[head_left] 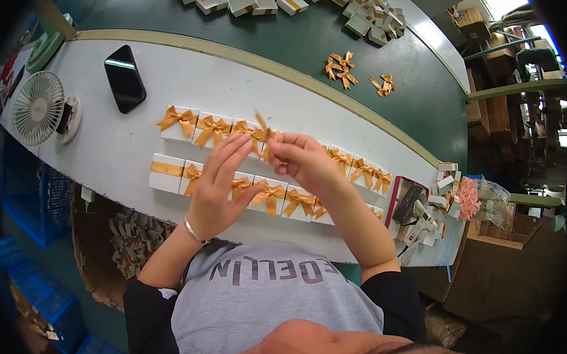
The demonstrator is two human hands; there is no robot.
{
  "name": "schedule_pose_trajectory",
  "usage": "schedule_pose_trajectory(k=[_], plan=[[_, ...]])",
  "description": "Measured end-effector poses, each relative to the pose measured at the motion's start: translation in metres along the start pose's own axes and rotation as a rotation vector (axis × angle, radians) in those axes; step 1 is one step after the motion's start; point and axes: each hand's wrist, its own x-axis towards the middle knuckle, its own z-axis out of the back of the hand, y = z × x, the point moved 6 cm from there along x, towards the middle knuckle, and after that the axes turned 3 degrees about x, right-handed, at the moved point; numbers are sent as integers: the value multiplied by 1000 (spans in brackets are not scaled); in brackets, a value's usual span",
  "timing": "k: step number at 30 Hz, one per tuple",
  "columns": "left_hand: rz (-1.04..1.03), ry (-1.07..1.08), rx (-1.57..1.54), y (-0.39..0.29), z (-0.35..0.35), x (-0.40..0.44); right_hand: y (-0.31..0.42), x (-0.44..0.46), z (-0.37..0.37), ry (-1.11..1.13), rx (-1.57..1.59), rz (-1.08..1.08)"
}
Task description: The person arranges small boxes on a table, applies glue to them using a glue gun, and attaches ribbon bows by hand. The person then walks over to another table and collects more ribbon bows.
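Observation:
My right hand [305, 160] is pinched on a gold ribbon bow [265, 126], held above the back row of small white boxes. My left hand [218, 183] hovers over the front row with its fingers stretched and nothing visible in them. Gold bows sit on most boxes in both rows, such as a bow [213, 130] in the back row and a bow [269, 196] in the front row. The leftmost front box [166, 172] carries a flat gold band with a small dot and no bow. My hands and forearms hide several boxes in part.
A black phone [125, 79] and a small white fan [40, 108] stand at the left. Several loose bows [343, 70] and a pile of boxes [375, 15] lie on the green surface beyond. At right are a glue gun [424, 215] and a red-edged tray [394, 205].

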Motion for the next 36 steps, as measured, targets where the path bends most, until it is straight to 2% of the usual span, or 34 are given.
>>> schedule_pose_trajectory(k=[3,4,7,8,9,10,13,16,20,22,23,26,30,33,36], plan=[[84,82,-153,10,-9,-11,-35,-16,-23,2,-96,-13],[125,127,-204,17,-12,-17,-35,-19,-22,-7,-255,45],[334,90,-514,43,-15,-42,-18,-33,-26,-76,-707,263],[565,73,-715,51,-18,-56,-5,-41,-32,-121,-845,368],[593,61,-754,50,-17,-57,8,-48,-43,-165,-981,475],[622,53,-794,51,-15,-58,11,-47,-49,-183,-964,521],[684,58,-846,43,-6,-59,-1,-33,-62,-39,-871,480],[737,108,-895,46,0,-69,-15,-30,-69,-28,-804,357],[790,174,-879,58,12,-93,-34,-26,-82,21,-786,460],[795,134,-899,61,23,-102,-41,-25,-89,39,-823,509],[795,117,-913,64,28,-105,-46,-21,-91,34,-797,459],[927,120,-838,84,44,-117,-67,-1,-100,26,-692,307],[811,-42,-364,109,81,-119,-69,40,-123,84,-832,288],[562,-192,118,104,113,-95,-74,72,-130,46,-876,346],[447,-135,383,113,118,-96,-78,89,-131,-1,-971,440]])
